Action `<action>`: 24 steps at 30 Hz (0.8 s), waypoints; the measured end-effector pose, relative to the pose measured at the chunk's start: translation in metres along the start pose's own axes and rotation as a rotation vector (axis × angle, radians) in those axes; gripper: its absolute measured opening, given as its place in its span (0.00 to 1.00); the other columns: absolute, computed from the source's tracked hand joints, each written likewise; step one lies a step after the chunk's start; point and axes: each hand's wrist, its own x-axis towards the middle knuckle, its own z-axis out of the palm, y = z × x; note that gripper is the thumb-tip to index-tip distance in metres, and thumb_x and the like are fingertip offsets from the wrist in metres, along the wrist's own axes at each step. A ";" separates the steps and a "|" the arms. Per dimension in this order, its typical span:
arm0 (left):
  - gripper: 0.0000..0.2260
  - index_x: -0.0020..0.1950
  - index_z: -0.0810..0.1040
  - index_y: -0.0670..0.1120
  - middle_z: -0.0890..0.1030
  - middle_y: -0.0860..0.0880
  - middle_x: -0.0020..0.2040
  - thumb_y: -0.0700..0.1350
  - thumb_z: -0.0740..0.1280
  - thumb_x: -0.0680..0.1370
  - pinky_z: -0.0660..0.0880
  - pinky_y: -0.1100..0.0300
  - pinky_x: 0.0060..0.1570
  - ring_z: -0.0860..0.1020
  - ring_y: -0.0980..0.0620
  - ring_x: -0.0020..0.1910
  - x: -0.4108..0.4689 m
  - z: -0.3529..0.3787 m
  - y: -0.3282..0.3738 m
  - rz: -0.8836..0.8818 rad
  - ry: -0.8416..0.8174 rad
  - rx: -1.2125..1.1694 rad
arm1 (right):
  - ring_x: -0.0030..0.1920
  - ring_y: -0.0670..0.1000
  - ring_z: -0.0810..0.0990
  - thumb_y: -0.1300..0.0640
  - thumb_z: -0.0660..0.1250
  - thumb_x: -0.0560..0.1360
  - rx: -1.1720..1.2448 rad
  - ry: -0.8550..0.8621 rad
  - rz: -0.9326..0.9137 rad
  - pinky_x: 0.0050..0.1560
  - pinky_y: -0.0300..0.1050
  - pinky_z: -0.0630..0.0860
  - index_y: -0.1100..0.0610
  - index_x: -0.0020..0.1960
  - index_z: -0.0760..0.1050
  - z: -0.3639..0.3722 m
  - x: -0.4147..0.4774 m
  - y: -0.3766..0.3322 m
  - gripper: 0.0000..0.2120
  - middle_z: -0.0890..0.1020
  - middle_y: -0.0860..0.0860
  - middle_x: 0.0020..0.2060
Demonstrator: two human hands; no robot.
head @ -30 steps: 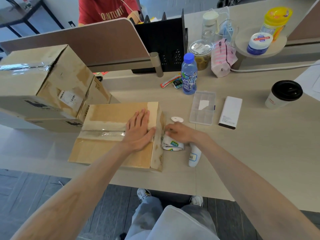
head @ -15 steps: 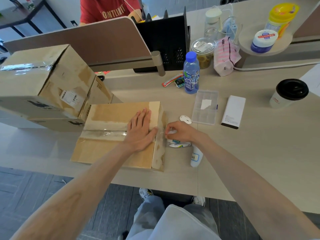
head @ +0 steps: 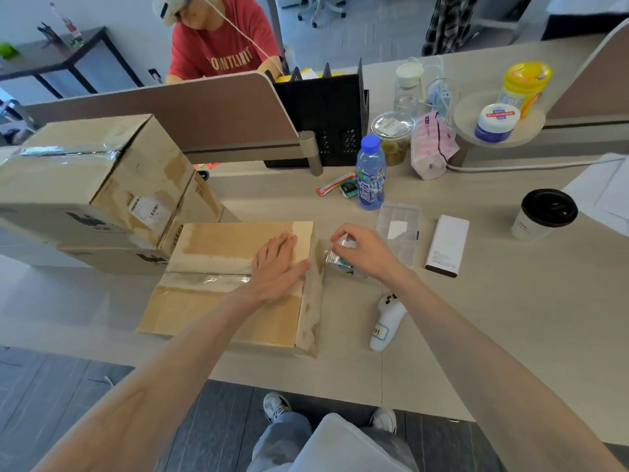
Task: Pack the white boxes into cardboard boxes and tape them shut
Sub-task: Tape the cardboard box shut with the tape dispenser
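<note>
A flat cardboard box (head: 211,294) lies on the desk in front of me, its flaps closed, with a strip of clear tape along the middle seam. My left hand (head: 277,267) lies flat on the box top near its right edge, fingers straight, pressing on the tape end. My right hand (head: 364,252) hovers just right of the box and grips a roll of clear tape (head: 340,262), lifted off the desk. Tape appears to stretch from the roll to the box's right edge. No white boxes for packing show outside the carton.
Two stacked, taped cardboard boxes (head: 85,185) stand at the left. A white handheld controller (head: 386,321), a clear plastic case (head: 398,233), a white power bank (head: 447,245), a blue bottle (head: 370,173) and a lidded coffee cup (head: 544,212) lie to the right. A person in red sits behind the divider (head: 170,114).
My right hand has lifted the tape roll off the desk and moved it up and away from the white controller. My left hand stays flat on the box.
</note>
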 end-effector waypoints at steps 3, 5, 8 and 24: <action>0.35 0.70 0.71 0.51 0.72 0.52 0.68 0.72 0.60 0.71 0.67 0.57 0.65 0.68 0.51 0.69 -0.003 -0.026 0.018 0.026 0.011 -0.445 | 0.47 0.48 0.77 0.51 0.68 0.75 -0.013 0.046 -0.078 0.49 0.48 0.75 0.47 0.48 0.78 -0.005 0.002 -0.024 0.03 0.81 0.47 0.45; 0.22 0.62 0.75 0.50 0.78 0.56 0.56 0.62 0.65 0.75 0.71 0.68 0.48 0.75 0.57 0.57 -0.007 -0.041 0.029 0.051 0.024 -0.649 | 0.46 0.46 0.76 0.50 0.68 0.75 -0.029 0.074 -0.114 0.49 0.47 0.74 0.45 0.48 0.77 -0.007 0.006 -0.043 0.03 0.81 0.45 0.45; 0.14 0.57 0.78 0.48 0.79 0.55 0.50 0.54 0.68 0.77 0.72 0.69 0.47 0.77 0.59 0.51 -0.008 -0.062 0.036 0.097 0.190 -0.654 | 0.47 0.45 0.76 0.50 0.67 0.75 -0.022 0.090 -0.135 0.50 0.44 0.73 0.45 0.49 0.78 -0.009 0.014 -0.073 0.03 0.81 0.44 0.47; 0.08 0.47 0.83 0.44 0.80 0.54 0.37 0.47 0.69 0.78 0.69 0.65 0.39 0.75 0.60 0.36 0.114 -0.210 -0.020 0.196 0.465 -0.650 | 0.43 0.46 0.86 0.61 0.67 0.78 0.555 0.144 -0.146 0.43 0.43 0.80 0.37 0.62 0.72 -0.007 0.120 -0.201 0.21 0.87 0.46 0.42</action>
